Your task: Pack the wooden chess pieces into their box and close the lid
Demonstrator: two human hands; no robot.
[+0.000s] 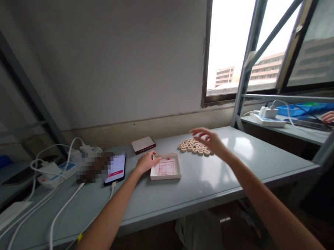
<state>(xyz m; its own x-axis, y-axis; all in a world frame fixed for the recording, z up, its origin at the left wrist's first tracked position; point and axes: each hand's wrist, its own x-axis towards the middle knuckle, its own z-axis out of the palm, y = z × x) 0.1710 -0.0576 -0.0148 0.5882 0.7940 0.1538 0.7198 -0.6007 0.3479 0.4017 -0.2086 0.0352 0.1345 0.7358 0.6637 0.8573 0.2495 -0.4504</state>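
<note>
My left hand is closed on the left rim of a shallow white box, its fingertips reaching over the far left corner. Inside the box lies a folded sheet with red lines. My right hand hovers at the near right of a cluster of round wooden Chinese chess pieces, fingers apart and bent, with nothing visible in them. It hides part of the cluster. Behind my left hand sits a dark red box lid with a pale top face.
Left of the box lie a phone with a cable plugged in and a partly blurred brown item. Power strips and white cables run along the left. A metal post rises at the right; beyond it another person's hand shows.
</note>
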